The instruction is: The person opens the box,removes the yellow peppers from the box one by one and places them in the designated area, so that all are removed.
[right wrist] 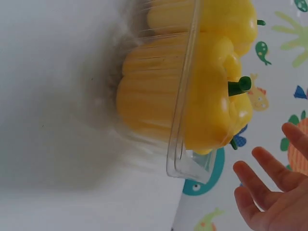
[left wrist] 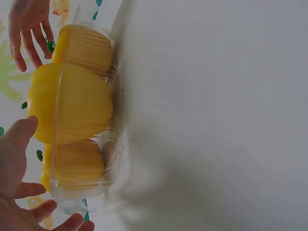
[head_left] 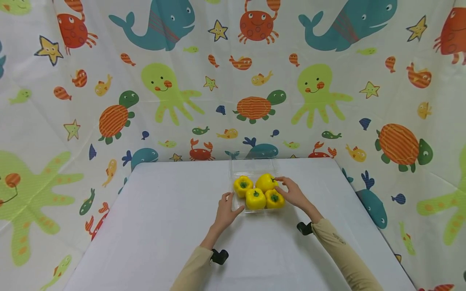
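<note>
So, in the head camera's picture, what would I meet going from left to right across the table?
Beige left sleeve → left hand → back-left yellow pepper → front-left yellow pepper → back-right yellow pepper → front-right yellow pepper → right hand → beige right sleeve.

Beige sleeves [head_left: 342, 251], black wrist cameras [head_left: 220, 256]

Four green-stemmed yellow bell peppers [head_left: 255, 199] together in an open clear plastic container [head_left: 251, 167]

Sea-creature curtains [head_left: 233, 81] around a white table [head_left: 262, 254] suggest a staged booth.
</note>
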Action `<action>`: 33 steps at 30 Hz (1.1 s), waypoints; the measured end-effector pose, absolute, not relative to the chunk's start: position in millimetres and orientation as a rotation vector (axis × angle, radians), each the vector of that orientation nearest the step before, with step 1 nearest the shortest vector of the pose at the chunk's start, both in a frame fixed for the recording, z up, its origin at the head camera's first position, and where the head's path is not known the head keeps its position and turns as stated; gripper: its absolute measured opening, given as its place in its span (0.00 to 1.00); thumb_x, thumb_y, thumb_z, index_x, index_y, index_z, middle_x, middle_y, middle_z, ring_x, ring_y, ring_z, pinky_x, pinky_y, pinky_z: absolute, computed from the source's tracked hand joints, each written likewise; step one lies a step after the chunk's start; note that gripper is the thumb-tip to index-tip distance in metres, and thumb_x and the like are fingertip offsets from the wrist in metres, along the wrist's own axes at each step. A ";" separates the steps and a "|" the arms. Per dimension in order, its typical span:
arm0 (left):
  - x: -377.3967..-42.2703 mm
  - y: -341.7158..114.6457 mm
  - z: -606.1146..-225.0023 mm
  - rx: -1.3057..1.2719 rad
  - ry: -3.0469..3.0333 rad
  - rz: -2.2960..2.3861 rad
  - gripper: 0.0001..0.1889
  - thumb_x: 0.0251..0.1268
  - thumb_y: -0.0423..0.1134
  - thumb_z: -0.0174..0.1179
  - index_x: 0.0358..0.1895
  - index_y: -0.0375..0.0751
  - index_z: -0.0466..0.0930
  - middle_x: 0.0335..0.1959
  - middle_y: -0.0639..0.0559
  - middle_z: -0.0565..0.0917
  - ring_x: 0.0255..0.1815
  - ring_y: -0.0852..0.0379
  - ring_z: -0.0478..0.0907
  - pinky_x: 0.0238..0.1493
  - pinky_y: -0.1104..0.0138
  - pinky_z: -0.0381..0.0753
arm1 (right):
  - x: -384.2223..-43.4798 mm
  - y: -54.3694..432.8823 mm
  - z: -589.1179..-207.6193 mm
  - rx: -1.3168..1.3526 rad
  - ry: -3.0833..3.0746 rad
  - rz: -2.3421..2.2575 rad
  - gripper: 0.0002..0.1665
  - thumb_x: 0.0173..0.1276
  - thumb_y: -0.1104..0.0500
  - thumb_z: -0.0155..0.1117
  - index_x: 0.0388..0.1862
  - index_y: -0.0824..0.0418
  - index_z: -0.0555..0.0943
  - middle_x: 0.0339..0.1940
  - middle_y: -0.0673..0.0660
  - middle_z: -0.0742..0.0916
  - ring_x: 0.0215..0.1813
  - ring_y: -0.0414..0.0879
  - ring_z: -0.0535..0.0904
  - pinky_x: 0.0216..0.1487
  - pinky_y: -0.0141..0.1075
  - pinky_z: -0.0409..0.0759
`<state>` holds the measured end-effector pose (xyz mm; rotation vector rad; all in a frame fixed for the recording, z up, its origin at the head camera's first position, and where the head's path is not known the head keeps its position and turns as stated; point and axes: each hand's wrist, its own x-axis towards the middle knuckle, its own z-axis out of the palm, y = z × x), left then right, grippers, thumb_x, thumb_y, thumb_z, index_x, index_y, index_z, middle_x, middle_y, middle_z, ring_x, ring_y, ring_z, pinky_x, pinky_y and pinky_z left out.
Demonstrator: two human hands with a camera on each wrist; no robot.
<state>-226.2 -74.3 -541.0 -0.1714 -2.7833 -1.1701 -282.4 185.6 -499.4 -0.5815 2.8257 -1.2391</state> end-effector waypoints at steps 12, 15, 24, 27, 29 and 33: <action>-232.5 -76.8 -548.7 -0.218 -2.899 -0.894 0.47 0.49 0.60 0.60 0.65 0.30 0.53 0.66 0.39 0.55 0.58 0.38 0.60 0.50 0.45 0.66 | -271.0 184.2 -499.7 -0.673 2.978 -0.937 0.29 0.61 0.53 0.57 0.59 0.63 0.67 0.59 0.66 0.72 0.59 0.62 0.65 0.56 0.61 0.60; -233.5 -77.8 -550.1 -0.214 -2.917 -0.891 0.50 0.48 0.61 0.59 0.67 0.29 0.50 0.68 0.39 0.52 0.60 0.37 0.58 0.53 0.44 0.65 | -268.7 182.1 -500.5 -0.674 3.001 -0.843 0.31 0.60 0.51 0.58 0.60 0.62 0.66 0.59 0.65 0.72 0.58 0.60 0.66 0.55 0.58 0.62; -237.9 -74.8 -556.0 -0.188 -2.990 -0.874 0.55 0.47 0.65 0.57 0.69 0.33 0.41 0.72 0.40 0.42 0.65 0.35 0.53 0.56 0.40 0.60 | -261.2 176.8 -503.2 -0.724 3.048 -0.665 0.38 0.58 0.46 0.60 0.63 0.61 0.64 0.58 0.63 0.71 0.56 0.58 0.65 0.53 0.54 0.63; -239.6 -72.9 -558.3 -0.188 -2.999 -0.864 0.56 0.46 0.66 0.57 0.69 0.34 0.40 0.72 0.41 0.41 0.66 0.33 0.51 0.56 0.39 0.59 | -259.5 175.5 -503.2 -0.725 3.057 -0.637 0.38 0.58 0.45 0.61 0.64 0.60 0.63 0.59 0.64 0.69 0.57 0.59 0.64 0.54 0.55 0.62; -240.8 -71.6 -559.2 -0.195 -2.994 -0.873 0.56 0.46 0.67 0.56 0.69 0.34 0.40 0.72 0.41 0.40 0.66 0.32 0.50 0.56 0.38 0.59 | -258.3 174.4 -502.9 -0.723 3.063 -0.607 0.39 0.57 0.44 0.60 0.64 0.59 0.63 0.60 0.65 0.69 0.57 0.60 0.64 0.54 0.56 0.62; -241.5 -69.2 -559.5 -0.190 -2.996 -0.877 0.57 0.45 0.69 0.55 0.70 0.35 0.39 0.72 0.41 0.38 0.67 0.30 0.47 0.57 0.38 0.58 | -257.5 171.9 -503.0 -0.698 3.073 -0.551 0.40 0.56 0.42 0.60 0.64 0.56 0.63 0.60 0.65 0.68 0.58 0.60 0.63 0.54 0.57 0.61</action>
